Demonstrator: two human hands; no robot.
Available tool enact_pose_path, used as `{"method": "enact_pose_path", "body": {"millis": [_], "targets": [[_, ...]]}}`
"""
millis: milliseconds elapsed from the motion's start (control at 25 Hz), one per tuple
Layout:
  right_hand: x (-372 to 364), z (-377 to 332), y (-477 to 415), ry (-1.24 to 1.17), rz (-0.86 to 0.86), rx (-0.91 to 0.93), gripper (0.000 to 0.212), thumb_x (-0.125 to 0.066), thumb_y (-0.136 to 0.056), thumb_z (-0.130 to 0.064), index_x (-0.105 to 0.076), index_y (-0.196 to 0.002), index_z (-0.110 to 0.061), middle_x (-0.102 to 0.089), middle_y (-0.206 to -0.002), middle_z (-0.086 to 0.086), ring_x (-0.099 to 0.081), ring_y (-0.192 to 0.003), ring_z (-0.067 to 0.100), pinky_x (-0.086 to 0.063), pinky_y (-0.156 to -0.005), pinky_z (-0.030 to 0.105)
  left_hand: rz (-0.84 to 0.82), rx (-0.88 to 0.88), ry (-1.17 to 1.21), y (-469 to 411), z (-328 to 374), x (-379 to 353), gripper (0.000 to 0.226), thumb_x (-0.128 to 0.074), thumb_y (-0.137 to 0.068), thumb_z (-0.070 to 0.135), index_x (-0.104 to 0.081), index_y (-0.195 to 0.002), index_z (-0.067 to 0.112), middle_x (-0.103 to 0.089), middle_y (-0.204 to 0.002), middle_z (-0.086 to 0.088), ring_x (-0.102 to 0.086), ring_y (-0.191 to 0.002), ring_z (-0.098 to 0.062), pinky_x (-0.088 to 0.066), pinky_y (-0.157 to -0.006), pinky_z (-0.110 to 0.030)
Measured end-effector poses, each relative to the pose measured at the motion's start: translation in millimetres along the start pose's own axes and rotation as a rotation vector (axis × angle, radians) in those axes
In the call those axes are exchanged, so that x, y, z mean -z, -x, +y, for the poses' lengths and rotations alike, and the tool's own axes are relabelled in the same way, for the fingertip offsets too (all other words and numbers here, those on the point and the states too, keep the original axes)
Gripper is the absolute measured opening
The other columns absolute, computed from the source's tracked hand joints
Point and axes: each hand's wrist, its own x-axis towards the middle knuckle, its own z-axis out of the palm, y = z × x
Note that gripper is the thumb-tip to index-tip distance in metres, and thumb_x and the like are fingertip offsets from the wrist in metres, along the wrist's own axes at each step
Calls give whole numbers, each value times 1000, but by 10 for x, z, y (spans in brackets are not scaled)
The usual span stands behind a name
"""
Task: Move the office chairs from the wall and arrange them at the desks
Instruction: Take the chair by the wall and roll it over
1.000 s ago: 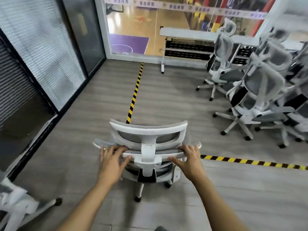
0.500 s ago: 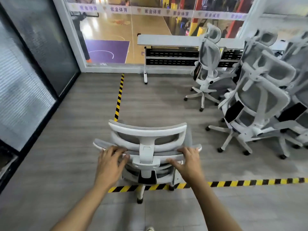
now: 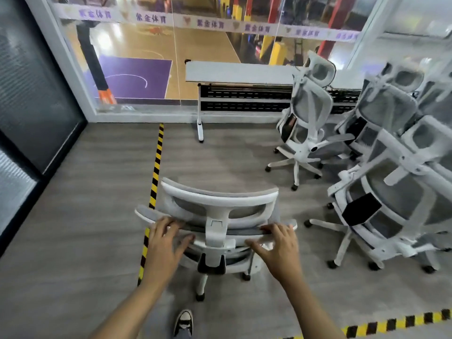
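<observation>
A white office chair [image 3: 217,204] with grey mesh stands right in front of me, its back toward me. My left hand [image 3: 166,241] grips the top edge of the backrest on the left of the headrest post. My right hand [image 3: 278,245] grips the same edge on the right. A white desk [image 3: 234,72] runs along the glass wall ahead. A second chair [image 3: 308,118] stands at that desk to the right.
Several more white chairs [image 3: 391,182] crowd the right side. Yellow-black floor tape [image 3: 156,162] runs toward the glass wall, and another strip [image 3: 396,324] crosses at the bottom right. Dark glass panels [image 3: 36,106] line the left. My shoe [image 3: 183,321] shows below the chair.
I have pushed the chair forward across the crosswise tape strip, which now lies behind it. The desk and the glass wall are closer. Both hands keep the same hold.
</observation>
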Motion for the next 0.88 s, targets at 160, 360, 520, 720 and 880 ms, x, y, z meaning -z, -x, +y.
{"method": "enact_pose_path", "body": {"millis": [160,360,520,720,880], "targets": [[-342,-133,-1253,45,-49,-52,51,-68,-77,-71,-67,-105,-29,-61,-100,-16,-50,-101,11,-40,-95,30,-78,-52,-44,-1446,-464,-209,46,-50,-88,61,-65,-111,24,-54,-122,3,-44,-122,-22,-37,-107,-37],[-756,-253,-2611,154,-142,-48,42,-56,-86,-66,-63,-116,-39,-62,-105,-17,-55,-106,13,-36,-91,31,-150,-72,-103,-3070,-975,-441,31,-62,-88,40,-66,-112,20,-57,-120,-5,-49,-116,-30,-44,-99,-45],[-1211,-343,-3631,168,-66,-103,48,-55,-78,-76,-67,-108,-40,-63,-97,-16,-56,-98,11,-33,-87,32,-263,-136,-156,-4146,-1079,-814,34,-57,-85,16,-62,-118,18,-58,-122,-6,-54,-111,-34,-49,-91,-49],[-1803,-545,-4730,185,19,-197,40,-60,-81,-71,-67,-106,-41,-65,-95,-14,-57,-95,14,-32,-84,34,-288,-46,-57,-5283,-1275,-1174,74,-54,-78,58,-43,-138,16,-49,-137,-7,-44,-131,-29,-41,-108,-48],[-2050,-650,-5577,86,-91,-215,31,-57,-93,-51,-61,-122,-39,-65,-112,-12,-55,-108,17,-33,-93,36,-272,7,48,-6251,-1434,-1332,74,-54,-84,70,-33,-143,29,-50,-137,3,-46,-127,-24,-45,-103,-48]]}}
